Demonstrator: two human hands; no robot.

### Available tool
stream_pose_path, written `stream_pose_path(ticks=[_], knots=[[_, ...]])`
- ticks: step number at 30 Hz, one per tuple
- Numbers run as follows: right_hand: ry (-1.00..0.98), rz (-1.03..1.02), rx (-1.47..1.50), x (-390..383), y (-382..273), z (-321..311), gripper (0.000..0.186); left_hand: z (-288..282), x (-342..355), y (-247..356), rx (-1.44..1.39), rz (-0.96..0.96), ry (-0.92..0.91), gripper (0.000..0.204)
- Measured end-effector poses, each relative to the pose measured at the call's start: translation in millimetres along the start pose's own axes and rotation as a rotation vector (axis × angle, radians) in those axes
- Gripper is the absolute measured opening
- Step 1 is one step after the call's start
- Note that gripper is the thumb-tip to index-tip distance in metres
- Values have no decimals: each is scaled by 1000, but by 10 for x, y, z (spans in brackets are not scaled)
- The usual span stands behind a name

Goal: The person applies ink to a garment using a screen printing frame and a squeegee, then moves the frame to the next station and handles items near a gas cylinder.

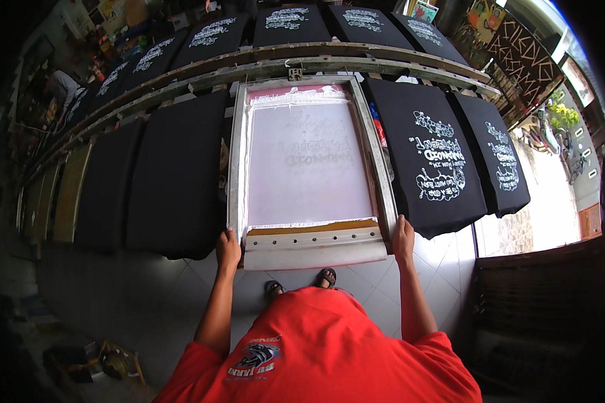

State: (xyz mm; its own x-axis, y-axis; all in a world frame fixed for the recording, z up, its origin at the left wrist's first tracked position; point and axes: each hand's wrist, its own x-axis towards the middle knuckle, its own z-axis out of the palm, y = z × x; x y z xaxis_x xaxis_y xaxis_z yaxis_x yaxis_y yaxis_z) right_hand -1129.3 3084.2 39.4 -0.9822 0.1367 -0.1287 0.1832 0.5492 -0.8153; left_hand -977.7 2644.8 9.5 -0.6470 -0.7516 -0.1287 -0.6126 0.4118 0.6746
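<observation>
A metal-framed printing screen (302,154), with pale mesh and faint lettering, lies in front of me between black shirts on boards. My left hand (228,247) grips the lower left side of the screen's frame, and my right hand (403,238) grips its lower right side. To the left are two black shirts (176,174) with no visible print. To the right, two black shirts (427,208) carry white printed designs.
A wooden rail (175,87) runs behind the screen, with a row of printed shirts (292,33) beyond. A person (66,87) stands at far left. Tiled floor (430,282) shows below, a wooden crate (117,359) at lower left, and bicycles (544,148) at the bright doorway.
</observation>
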Motion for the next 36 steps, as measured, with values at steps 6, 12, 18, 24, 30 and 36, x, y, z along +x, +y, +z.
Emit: stream_pose_path(ticks=[6, 12, 18, 24, 30, 36], knots=[[56, -83, 11, 20, 67, 125, 51, 92, -23, -23, 56, 30, 24, 51], [57, -207, -32, 21, 90, 3, 41, -73, 94, -217, -211, -68, -243, 59], [-307, -788, -427, -638, -503, -414, 57, -253, -121, -225, -308, 41, -191, 55], [-387, -948, -554, -621, -341, -148, 44, 5, -117, -348, -423, 17, -39, 57], [-427, -978, -566, -509, -524, -173, 38, -67, -218, -188, -511, 74, -8, 43], [-521, -951, -588, -349, -942, -296, 41, -36, -183, -205, -521, 151, 6, 39]])
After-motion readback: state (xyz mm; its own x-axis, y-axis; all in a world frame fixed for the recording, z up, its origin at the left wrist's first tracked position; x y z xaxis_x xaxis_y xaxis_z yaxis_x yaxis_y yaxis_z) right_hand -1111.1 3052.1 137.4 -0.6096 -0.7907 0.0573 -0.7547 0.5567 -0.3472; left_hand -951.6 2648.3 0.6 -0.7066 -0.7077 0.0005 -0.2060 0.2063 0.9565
